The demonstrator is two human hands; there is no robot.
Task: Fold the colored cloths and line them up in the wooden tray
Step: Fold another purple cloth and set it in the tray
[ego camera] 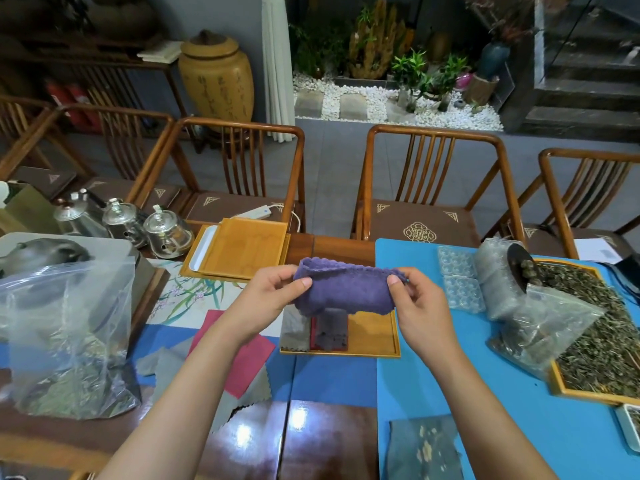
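- Purple cloth [346, 292] held in the air above the far edge of the wooden tray [375, 336], stretched sideways between both hands; scalloped hem runs along its top edge, body sags a little in the middle.
- Left hand [273, 294]: grip pressed together on the cloth's left end, thumb on the near face, fingers tucked behind the fabric.
- Right hand [420, 306]: grip pinching the cloth's right end, thumb tip on the near face at the top corner, fingers curled behind.
- Wooden tray sits on the bench just below the cloth, straddling the edge of the blue mat [433, 386]. Its left part carries folded pieces side by side: a grey cloth [294, 332] at the far left, a dark purple cloth [330, 329] next to it with a red edge showing underneath. Right half of the tray is bare wood.
- Left of the tray, lying flat on the bench: a red cloth [239, 355], partly under the left forearm, and grey cloths [166, 362] with zigzag edges beside and below it.
- Right of the tray, well apart: a tray of dried tea leaves [595, 344] with a clear bag [540, 327] leaning on it.
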